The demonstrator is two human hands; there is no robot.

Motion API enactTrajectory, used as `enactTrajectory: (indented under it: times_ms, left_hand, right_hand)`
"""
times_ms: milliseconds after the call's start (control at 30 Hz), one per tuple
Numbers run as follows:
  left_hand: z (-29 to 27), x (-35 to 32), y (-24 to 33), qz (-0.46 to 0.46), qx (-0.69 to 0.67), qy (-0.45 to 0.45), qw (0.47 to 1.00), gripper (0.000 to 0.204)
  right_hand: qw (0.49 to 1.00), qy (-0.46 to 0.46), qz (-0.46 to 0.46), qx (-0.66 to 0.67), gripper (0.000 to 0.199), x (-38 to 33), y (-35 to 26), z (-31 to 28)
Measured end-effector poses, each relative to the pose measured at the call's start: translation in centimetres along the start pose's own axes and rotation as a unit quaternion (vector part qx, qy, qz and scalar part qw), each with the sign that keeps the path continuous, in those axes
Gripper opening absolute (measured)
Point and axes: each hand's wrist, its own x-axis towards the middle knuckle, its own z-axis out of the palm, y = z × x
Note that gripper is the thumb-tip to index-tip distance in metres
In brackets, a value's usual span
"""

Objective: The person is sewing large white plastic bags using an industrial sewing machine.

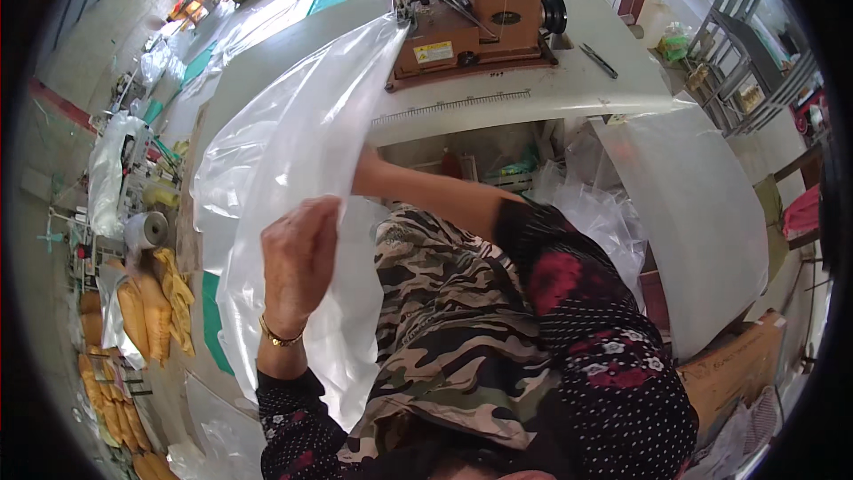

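the left hand (299, 260) is closed on the edge of a clear plastic sheet (293, 138) running up from it to the sewing machine (466, 13), while the right hand is hidden behind that sheet.

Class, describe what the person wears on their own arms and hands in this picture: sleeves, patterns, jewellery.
The left hand is bare, with a thin gold bracelet at the wrist. Below it is a dark sleeve with small white dots and red flowers. The right forearm is bare, its hand hidden behind the plastic sheet; its upper sleeve has the same dotted, red-flowered dark cloth.
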Motion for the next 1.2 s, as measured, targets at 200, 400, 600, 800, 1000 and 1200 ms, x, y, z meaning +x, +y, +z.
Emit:
enactTrajectory:
  times_ms: [200,400,600,800,1000,1200]
  left_hand:
    - [0.2,0.2,-0.1,0.086,0.025,-0.111,0.99,0.012]
    - [8.8,-4.7,-4.8,0.052,0.057,-0.086,0.993,0.012]
    - [12.2,-7.6,-5.7,-0.082,0.013,0.079,0.993,0.01]
    - [12.1,-7.7,-5.5,-0.232,-0.183,0.08,0.952,0.021]
    - [12.6,-7.3,-4.4,-0.291,-0.299,0.148,0.896,0.032]
    - [12.6,-6.9,-3.5,-0.227,-0.237,0.189,0.925,0.036]
  right_hand:
    - [0.97,0.117,-0.211,0.036,0.03,5.0,-6.3,2.1]
    - [0.768,-0.03,-0.011,0.64,0.038,-3.3,8.2,10.0]
    - [0.997,-0.029,0.066,-0.035,0.018,-5.1,5.5,-5.9]
    - [0.92,0.092,-0.277,-0.263,0.011,-2.0,2.1,-14.1]
    - [0.911,-0.044,-0.325,-0.25,0.015,-3.2,1.4,-12.8]
    - [0.913,-0.133,-0.344,-0.173,0.023,-4.4,-0.8,-11.4]
